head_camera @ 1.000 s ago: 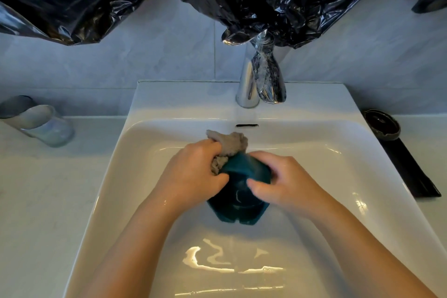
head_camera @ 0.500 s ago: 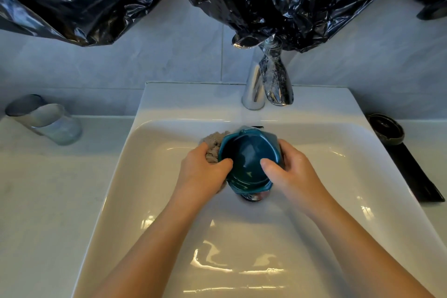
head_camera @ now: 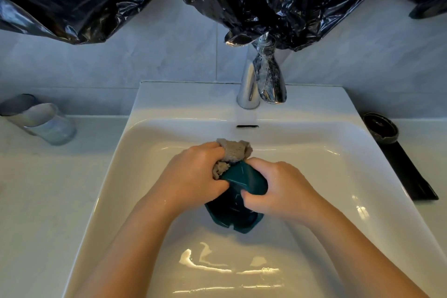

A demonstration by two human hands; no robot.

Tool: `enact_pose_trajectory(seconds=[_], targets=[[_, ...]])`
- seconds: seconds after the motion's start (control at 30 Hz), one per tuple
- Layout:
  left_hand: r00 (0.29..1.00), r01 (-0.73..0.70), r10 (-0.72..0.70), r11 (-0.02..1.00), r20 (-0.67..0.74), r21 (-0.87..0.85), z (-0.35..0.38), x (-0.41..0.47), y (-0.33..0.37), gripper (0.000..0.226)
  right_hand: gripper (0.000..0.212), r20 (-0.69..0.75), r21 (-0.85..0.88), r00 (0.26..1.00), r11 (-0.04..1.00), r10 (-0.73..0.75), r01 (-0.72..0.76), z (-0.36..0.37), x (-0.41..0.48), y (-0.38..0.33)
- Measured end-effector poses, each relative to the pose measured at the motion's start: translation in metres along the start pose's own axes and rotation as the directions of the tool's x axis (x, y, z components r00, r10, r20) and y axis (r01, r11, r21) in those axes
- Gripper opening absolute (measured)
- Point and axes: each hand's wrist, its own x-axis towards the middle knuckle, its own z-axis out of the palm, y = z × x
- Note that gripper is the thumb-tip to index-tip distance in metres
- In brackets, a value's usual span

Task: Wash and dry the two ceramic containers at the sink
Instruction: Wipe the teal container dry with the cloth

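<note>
Teal container (head_camera: pixel 244 178) was held over the middle of the sink (head_camera: pixel 150 152), clear of the basin floor, tilted. Its long axis ran roughly from the tap side to the near edge, with a notched rim at the near end. Could not tell whether that rim was mouth or foot.

Right hand (head_camera: pixel 283 189) gripped the container from its right side, fingers curled round the wall and thumb on the near face. It carried the weight.

Left hand (head_camera: pixel 191 176) was closed on a bunched grey cloth (head_camera: pixel 235 150), pressed to the container's far-left shoulder.

Judgement: wiping step. The cloth lay left of and beyond the container, so the near and right faces would have to be turned toward it by the right hand.

Tap (head_camera: pixel 248 87) stood behind.
</note>
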Motion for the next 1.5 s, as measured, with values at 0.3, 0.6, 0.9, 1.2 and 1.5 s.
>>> enact_pose_trajectory(seconds=[0.3,0.6,0.9,1.2,1.5], targets=[[0.934,0.274,-0.349,0.577,0.072,-0.769,0.007,-0.003,0.007,0.032,0.022,-0.272,0.609,0.952,0.791,0.141,0.057,-0.01,0.005,0.011],[0.89,0.237,-0.441,0.231,0.115,-0.944,0.016,-0.004,0.023,0.032,0.023,-0.006,0.833,0.926,0.515,0.379,-0.205,-0.011,0.012,0.003],[0.898,0.089,-0.279,0.873,-0.341,-0.479,0.023,-0.01,0.019,0.063,0.066,0.146,0.935,0.961,0.285,0.236,-0.212,-0.013,0.007,-0.005],[0.914,0.116,-0.335,0.758,-0.231,-0.641,0.016,-0.011,0.023,0.039,0.067,0.223,0.957,0.926,0.112,0.304,-0.267,-0.009,0.011,0.009],[0.952,-0.215,0.049,0.809,-0.301,-0.548,0.008,-0.012,0.014,0.042,0.095,0.331,0.935,0.936,0.096,0.119,-0.343,0.009,0.014,0.008]])
